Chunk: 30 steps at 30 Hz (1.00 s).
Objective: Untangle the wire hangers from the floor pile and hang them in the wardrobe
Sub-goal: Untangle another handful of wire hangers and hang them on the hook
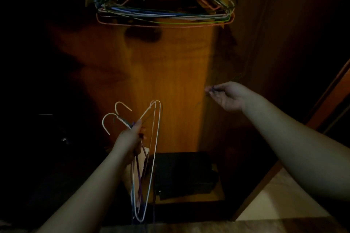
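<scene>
Wooden wardrobe, hung hangers overhead, dark bag below

single head-worn wide-angle view, facing forward and down, close into the wardrobe

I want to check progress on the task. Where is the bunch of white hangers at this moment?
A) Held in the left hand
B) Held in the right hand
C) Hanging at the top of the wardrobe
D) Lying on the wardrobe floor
A: the left hand grips the white hangers near their hooks, and they dangle below it; the right hand pinches only a thin dark wire.
</scene>
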Each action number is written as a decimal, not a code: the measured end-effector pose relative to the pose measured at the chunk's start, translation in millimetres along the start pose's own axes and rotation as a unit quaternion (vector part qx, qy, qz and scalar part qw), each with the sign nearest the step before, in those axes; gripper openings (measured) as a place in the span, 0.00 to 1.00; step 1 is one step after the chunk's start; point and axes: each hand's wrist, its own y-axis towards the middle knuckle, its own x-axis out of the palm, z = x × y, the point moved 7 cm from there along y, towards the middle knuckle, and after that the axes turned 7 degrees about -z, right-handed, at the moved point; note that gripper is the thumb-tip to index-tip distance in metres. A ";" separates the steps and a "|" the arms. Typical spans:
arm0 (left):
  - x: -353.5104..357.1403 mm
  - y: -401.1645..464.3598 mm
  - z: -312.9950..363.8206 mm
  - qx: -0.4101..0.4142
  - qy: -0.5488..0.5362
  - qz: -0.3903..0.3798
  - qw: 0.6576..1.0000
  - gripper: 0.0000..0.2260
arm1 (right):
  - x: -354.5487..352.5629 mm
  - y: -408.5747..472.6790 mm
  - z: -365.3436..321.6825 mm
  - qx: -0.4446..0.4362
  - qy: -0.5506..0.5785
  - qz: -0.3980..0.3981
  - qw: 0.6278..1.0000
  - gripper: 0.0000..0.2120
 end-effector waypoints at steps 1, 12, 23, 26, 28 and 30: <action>1.7 -0.4 3.6 0.002 0.002 0.000 1.000 0.23 | 1.1 -0.5 3.5 0.004 0.005 0.000 1.000 0.13; 39.5 -9.1 9.9 0.013 0.018 -0.141 0.990 0.25 | 30.7 -3.3 17.5 -0.044 0.164 -0.013 0.985 0.09; 42.1 -37.1 32.4 0.124 0.061 -0.237 0.961 0.13 | 28.9 14.3 13.0 -0.075 0.154 -0.020 0.985 0.08; 34.3 -30.8 32.3 0.081 0.072 -0.164 0.980 0.15 | 26.0 13.6 13.8 -0.041 -0.029 -0.023 0.998 0.13; 27.5 -30.4 36.9 0.089 0.058 -0.122 0.987 0.15 | 20.3 6.7 3.6 -0.032 -0.235 0.005 0.972 0.16; 24.5 -37.8 47.1 0.128 0.042 -0.110 0.985 0.12 | 17.8 -2.5 -19.9 -0.081 -0.461 0.053 0.882 0.16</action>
